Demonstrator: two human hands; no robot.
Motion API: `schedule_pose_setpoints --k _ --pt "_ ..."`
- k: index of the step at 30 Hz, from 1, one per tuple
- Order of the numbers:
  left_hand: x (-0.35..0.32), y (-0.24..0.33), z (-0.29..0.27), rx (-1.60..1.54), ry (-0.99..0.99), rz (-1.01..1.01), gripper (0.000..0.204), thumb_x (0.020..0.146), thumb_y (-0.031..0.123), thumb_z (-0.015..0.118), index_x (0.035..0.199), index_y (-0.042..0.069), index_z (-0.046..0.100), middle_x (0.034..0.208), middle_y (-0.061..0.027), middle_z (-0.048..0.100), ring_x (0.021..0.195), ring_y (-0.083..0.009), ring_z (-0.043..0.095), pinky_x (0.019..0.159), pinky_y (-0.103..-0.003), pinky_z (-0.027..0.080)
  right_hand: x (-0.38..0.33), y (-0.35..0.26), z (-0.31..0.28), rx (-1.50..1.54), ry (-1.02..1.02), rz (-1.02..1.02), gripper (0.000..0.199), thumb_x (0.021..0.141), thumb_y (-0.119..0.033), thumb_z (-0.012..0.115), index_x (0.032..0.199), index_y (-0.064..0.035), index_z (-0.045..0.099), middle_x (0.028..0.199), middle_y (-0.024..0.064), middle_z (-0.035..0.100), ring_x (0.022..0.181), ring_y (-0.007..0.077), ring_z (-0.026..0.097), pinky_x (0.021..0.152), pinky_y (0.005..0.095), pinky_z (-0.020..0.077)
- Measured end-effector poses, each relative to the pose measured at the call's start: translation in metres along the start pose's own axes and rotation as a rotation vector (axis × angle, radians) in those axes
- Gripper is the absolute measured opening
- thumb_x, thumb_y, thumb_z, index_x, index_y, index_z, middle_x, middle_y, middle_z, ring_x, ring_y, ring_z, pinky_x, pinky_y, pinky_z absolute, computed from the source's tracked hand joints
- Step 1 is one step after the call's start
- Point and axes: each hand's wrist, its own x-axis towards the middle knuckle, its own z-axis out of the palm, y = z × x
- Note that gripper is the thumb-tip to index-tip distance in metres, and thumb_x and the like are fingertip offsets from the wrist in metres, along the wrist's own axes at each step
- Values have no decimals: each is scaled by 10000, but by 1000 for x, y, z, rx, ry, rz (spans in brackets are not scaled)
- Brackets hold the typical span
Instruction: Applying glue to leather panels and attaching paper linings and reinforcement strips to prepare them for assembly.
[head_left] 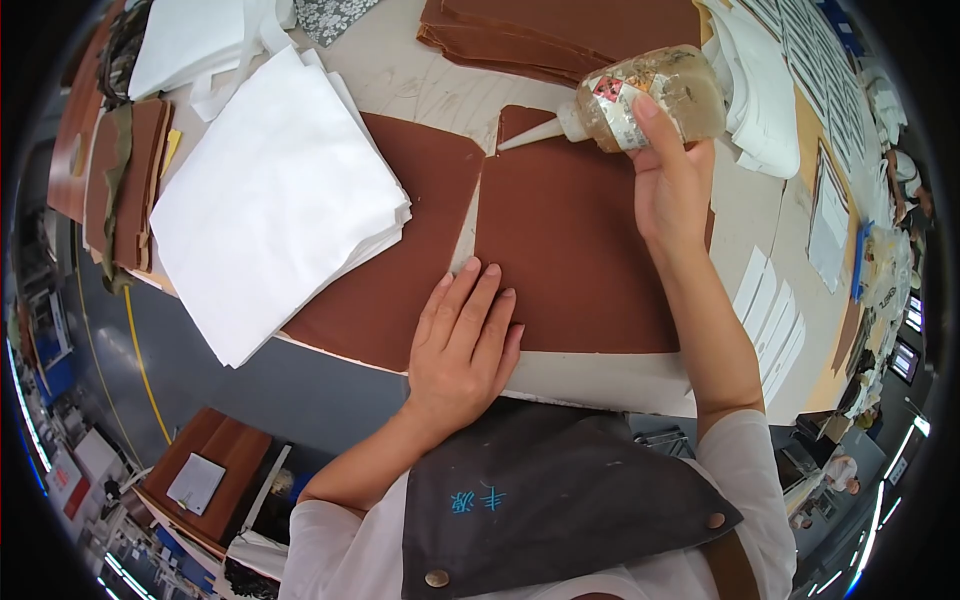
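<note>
My right hand (672, 170) grips a clear, stained squeeze bottle (690, 85) with a label and a long pale nozzle, tilted so that the tip points left. The tip is at the upper left corner of a brown sheet (590, 250), beside a narrow gap. Whether it touches the sheet, or any liquid comes out, I cannot tell. My left hand (465, 325) lies flat with fingers stretched out, across the lower end of that gap. A second brown sheet (420, 210) lies left of the gap, partly hidden under a stack of white sheets (270, 200).
A pile of brown sheets (560, 35) sits at the far side of the table. White pieces (760, 110) lie at the far right, with white strips (770, 310) nearer. More brown pieces (125, 190) are stacked on the left. A wooden-topped cabinet (215, 450) stands lower left.
</note>
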Motion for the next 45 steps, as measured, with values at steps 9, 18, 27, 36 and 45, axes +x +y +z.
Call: schedule_pose_setpoints --k 9,18,27,36,45 --pt "0 1 0 -15 8 -2 347 690 67 724 1020 -20 662 1236 -177 585 1208 -352 529 991 -485 426 -12 1 6 4 21 52 319 833 -101 710 1105 -21 565 1005 49 633 902 108 609 792 260 494" --pt "-8 -14 -7 -371 241 -92 256 790 -38 586 1043 -50 624 1118 -206 594 1112 -379 566 979 -466 434 -36 -2 3 2 -42 125 360 816 -76 714 1132 -6 556 1042 75 636 947 140 610 862 302 481" --pt "-16 -22 -10 -573 347 -214 273 914 -47 412 1152 -56 547 1215 -185 533 1209 -310 501 1029 -403 376 -72 -10 -2 -7 -83 280 430 803 -71 728 1173 5 523 1068 88 623 1013 163 602 903 325 472" --pt "-12 -21 -6 -611 461 -234 279 880 -90 453 1125 -42 578 1162 -197 578 1138 -309 551 952 -364 435 -103 -18 -7 -110 -122 326 700 766 -120 779 1310 4 356 1185 126 547 1110 191 550 942 354 460" --pt "-8 -22 -6 -277 334 -47 295 685 -122 539 915 -5 682 1050 -124 636 1106 -355 533 921 -442 454 -121 -39 -8 -315 -277 120 797 717 -79 804 1331 10 303 1180 138 538 1097 205 567 916 353 482"
